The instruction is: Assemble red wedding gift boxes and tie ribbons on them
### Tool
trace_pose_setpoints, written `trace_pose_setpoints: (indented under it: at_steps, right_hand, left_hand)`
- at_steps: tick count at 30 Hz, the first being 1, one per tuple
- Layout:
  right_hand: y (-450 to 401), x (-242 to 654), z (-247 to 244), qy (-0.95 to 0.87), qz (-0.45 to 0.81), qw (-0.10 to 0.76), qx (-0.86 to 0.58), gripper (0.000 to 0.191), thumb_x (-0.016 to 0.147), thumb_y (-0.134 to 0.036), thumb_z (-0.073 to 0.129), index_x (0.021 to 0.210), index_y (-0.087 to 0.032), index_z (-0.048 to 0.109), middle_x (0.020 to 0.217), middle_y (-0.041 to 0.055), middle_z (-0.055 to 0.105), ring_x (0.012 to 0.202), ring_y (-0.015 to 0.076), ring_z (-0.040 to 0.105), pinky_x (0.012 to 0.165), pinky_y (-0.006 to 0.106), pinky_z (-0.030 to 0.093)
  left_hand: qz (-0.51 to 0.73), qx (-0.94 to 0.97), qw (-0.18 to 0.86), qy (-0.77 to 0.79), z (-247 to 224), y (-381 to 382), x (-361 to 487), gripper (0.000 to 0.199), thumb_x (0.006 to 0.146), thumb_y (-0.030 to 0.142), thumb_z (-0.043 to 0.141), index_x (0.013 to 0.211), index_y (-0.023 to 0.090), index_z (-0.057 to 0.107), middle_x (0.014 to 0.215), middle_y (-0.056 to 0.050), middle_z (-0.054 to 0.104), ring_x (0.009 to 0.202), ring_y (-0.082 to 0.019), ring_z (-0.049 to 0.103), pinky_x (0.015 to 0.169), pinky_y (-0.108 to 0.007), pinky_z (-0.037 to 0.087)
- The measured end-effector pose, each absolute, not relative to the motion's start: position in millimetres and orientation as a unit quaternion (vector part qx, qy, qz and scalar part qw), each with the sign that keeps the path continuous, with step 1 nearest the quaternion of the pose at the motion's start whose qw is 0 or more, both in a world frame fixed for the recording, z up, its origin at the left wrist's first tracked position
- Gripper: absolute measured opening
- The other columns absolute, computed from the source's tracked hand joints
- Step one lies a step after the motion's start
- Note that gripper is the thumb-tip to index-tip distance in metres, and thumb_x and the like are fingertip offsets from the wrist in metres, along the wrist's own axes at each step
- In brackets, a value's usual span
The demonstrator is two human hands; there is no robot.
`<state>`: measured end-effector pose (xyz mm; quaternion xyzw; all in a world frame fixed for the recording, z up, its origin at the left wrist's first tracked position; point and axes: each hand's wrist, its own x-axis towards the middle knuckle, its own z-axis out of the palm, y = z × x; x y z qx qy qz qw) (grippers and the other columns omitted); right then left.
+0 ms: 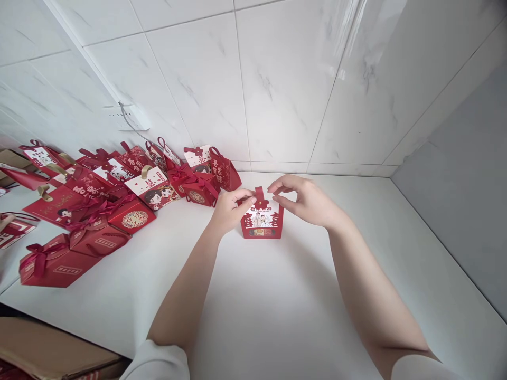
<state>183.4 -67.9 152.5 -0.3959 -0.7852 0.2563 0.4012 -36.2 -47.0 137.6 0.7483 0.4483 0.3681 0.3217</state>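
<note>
Small red box (262,224): 喜 beside the printed couple; white-fronted box (160,191) in the pile: 囍; other lettering too small or blurred.

box (263,217): red, white (couple-printed) | table (277,301): white | wall (285,68): white, grey-veined

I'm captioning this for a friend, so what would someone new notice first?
Probably the small red-and-white box standing on the white table, between the person's left hand and right hand. Then the crowd of mostly red boxes to its left, some near the tiled wall.
</note>
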Motion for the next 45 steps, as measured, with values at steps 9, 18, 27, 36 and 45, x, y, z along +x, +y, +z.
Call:
trace_pose_setpoints:
  at_steps: [9, 18, 27, 36, 45]
  right_hand:
    - [-59, 178, 141, -0.816, 0.226, 0.360, -0.393, 0.016, 0.088, -0.016, 0.052, 0.091, -0.023, 0.066, 0.094, 0.0014, 0.070, 0.082, 0.0166, 0.064, 0.072, 0.031, 0.049]
    - [-57, 178, 139, -0.820, 0.220, 0.361, -0.385, 0.016, 0.085, -0.014, 0.052, 0.086, -0.022, 0.065, 0.086, 0.0007, 0.069, 0.073, 0.0149, 0.061, 0.065, 0.029, 0.046]
    - [-57, 177, 139, -0.786, 0.286, 0.371, -0.404, 0.019, 0.085, -0.022, 0.056, 0.104, -0.024, 0.058, 0.094, 0.0027, 0.069, 0.078, 0.0173, 0.064, 0.065, 0.030, 0.048]
    - [-54, 161, 132, -0.785, 0.246, 0.394, -0.411, 0.013, 0.089, -0.033, 0.055, 0.083, -0.021, 0.058, 0.084, 0.0027, 0.067, 0.070, 0.0161, 0.059, 0.063, 0.029, 0.045]
    - [-52, 173, 134, -0.775, 0.303, 0.360, -0.421, 0.022, 0.087, -0.039, 0.058, 0.081, -0.021, 0.070, 0.076, 0.0016, 0.070, 0.066, 0.0150, 0.058, 0.059, 0.028, 0.042]
  left_hand:
    - [0.354, 0.729, 0.381, 0.445, 133, -44, -38, 0.024, 0.087, 0.038, 0.055, 0.082, 0.017, 0.065, 0.078, -0.001, 0.063, 0.074, -0.015, 0.058, 0.067, -0.026, 0.043]
    - [0.288, 0.746, 0.426, 0.424, 136, -49, -37, 0.025, 0.084, 0.039, 0.060, 0.099, 0.020, 0.065, 0.092, -0.002, 0.067, 0.082, -0.019, 0.063, 0.070, -0.028, 0.048]
    - [0.337, 0.744, 0.368, 0.444, 126, -46, -28, 0.028, 0.081, 0.044, 0.063, 0.090, 0.018, 0.069, 0.086, -0.002, 0.069, 0.080, -0.019, 0.063, 0.068, -0.027, 0.047]
    - [0.346, 0.747, 0.315, 0.472, 123, -45, -24, 0.014, 0.078, 0.032, 0.064, 0.076, 0.018, 0.065, 0.069, 0.003, 0.062, 0.067, -0.013, 0.055, 0.062, -0.024, 0.041]
    - [0.315, 0.747, 0.349, 0.470, 126, -42, -31, 0.025, 0.075, 0.043, 0.069, 0.081, 0.018, 0.068, 0.073, 0.001, 0.065, 0.068, -0.014, 0.059, 0.060, -0.024, 0.043]
